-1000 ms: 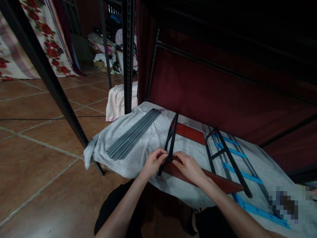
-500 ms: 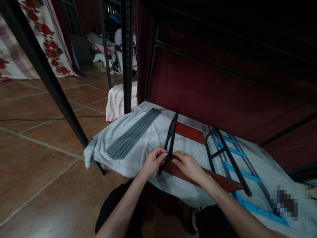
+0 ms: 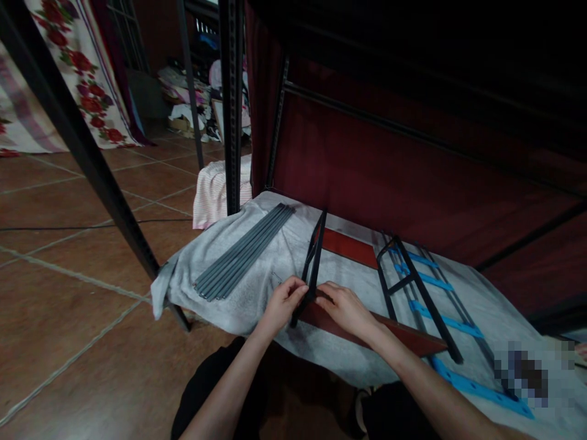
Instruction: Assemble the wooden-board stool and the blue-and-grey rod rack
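Note:
A black metal side frame (image 3: 316,260) stands on the grey cloth, joined or close to a reddish-brown board (image 3: 408,336). My left hand (image 3: 285,302) pinches at the frame's left side, low on its bar; whatever is between the fingertips is too small to make out. From the other side my right hand (image 3: 345,307) has its fingers curled against the same bar, above the board. A thin, small metal piece (image 3: 276,277) shows just beyond my left hand. A second black frame (image 3: 410,287) stands at the board's right end.
Several grey rods (image 3: 243,253) lie bundled on the cloth (image 3: 183,272) to the left. Another red board (image 3: 351,249) lies behind. Blue slotted strips (image 3: 481,388) and dark bars lie to the right. Black posts (image 3: 87,140) rise at the left, and a maroon curtain (image 3: 367,159) hangs behind.
The view has shifted slightly. Both hands stay at the same bar, with the left fingers slightly repositioned; the frames, boards and rods keep their places.

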Available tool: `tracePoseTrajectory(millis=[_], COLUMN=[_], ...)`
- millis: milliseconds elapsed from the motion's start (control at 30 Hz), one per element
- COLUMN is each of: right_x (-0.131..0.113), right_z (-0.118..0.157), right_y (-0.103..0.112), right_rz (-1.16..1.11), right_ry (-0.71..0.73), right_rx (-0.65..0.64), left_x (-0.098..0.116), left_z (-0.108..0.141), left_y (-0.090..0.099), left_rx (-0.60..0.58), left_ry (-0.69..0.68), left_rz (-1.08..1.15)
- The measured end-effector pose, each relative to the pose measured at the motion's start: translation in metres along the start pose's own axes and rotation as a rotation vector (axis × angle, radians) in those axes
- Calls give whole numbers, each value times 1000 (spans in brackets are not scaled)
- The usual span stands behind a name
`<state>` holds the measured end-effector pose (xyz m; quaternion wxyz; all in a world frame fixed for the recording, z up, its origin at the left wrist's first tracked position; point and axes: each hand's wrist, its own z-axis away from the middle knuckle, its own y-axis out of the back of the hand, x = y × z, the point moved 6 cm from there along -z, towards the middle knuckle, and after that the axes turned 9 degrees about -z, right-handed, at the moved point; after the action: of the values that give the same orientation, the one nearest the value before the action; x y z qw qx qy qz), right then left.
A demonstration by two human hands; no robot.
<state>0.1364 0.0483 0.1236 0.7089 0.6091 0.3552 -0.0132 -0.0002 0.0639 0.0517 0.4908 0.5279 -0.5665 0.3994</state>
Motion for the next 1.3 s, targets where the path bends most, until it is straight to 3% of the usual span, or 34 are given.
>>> tracePoseTrajectory(millis=[267,533,833,1000,1300], right_x=[0,1,2,2,2], right_z=[-1,0,-2,0,0], right_y=[1,0,0,0,-1], right_rz=[-31,27,-35,-19,-7], right_ry=[13,-11,-5,-12,-22], right_rx=[-12,-3,-24,-7,-15], left_x=[13,3,14,12,10], left_z=[2,-1,2,3,2], left_y=[2,-1,-1,-2,-8], left_rx=[27,-10,45,16,-16], left_ry=[-196,20,-133,-95,-86], left_rz=[-169,36,-143,-168,-441])
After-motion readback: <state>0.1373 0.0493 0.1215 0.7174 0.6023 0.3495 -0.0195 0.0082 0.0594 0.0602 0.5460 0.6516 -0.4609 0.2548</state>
